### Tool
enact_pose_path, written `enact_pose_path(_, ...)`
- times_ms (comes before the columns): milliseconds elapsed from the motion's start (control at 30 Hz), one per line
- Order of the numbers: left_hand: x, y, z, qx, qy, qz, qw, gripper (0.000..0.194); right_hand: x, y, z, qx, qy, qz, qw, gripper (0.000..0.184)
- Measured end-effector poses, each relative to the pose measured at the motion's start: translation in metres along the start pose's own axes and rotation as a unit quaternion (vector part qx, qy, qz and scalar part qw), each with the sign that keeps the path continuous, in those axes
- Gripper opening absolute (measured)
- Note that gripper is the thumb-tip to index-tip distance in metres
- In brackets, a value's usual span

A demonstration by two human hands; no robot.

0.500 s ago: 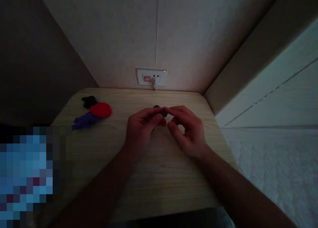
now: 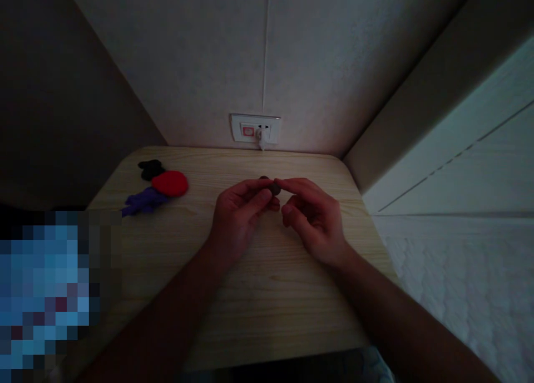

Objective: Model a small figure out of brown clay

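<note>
Between the thumb and fingers of my left hand (image 2: 237, 216) is a small dark brown lump of modelling clay (image 2: 274, 188), pinched above the table. Part of the lump shows behind the fingers, and the rest is hidden by them. My right hand (image 2: 315, 219) reaches in from the other side, its index fingertip touching the top of the lump. Its thumb stands apart from the index finger, and the other fingers are curled loosely.
On the wooden tabletop (image 2: 267, 316), to the left, lie a flat red clay piece (image 2: 170, 183), a purple one (image 2: 144, 201) and a black one (image 2: 151, 169). A wall socket (image 2: 255, 128) with a plug is behind the table. A pale quilted surface (image 2: 454, 294) lies at right.
My right thumb has shifted slightly, while the index finger stays at the lump. My left hand keeps its pinch. The camera view has moved a little.
</note>
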State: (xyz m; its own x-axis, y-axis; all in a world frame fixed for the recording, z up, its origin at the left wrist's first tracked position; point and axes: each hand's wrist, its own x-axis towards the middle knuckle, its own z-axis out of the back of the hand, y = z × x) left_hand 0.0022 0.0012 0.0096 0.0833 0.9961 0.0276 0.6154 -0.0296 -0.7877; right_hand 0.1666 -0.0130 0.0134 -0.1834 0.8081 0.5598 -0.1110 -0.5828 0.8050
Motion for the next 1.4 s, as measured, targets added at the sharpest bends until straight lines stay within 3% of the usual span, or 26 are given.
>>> enact_pose_path(400, 0.0012, -0.0028, -0.0001, -0.083, 0.008, 0.076, 0.994, 0.036, 0.0003, -0.0007, 0.0057, -0.012, 0.058, 0.018, 0.998, 0.050)
enact_pose_path(633, 0.0008, -0.0028, -0.0038, -0.106, 0.006, 0.070, 0.992, 0.036, -0.0038, -0.0007, 0.0022, -0.091, 0.064, 0.072, 0.991, 0.060)
enact_pose_path(933, 0.0004, -0.0018, -0.0041, -0.120, -0.011, 0.091, 0.989, 0.037, -0.0047, -0.0015, -0.0011, -0.120, 0.069, 0.077, 0.987, 0.067)
enact_pose_path(1400, 0.0030, 0.0034, -0.0021, -0.060, -0.068, 0.060, 0.994, 0.038, -0.0027, -0.0011, 0.0002, -0.197, 0.099, 0.062, 0.973, 0.073)
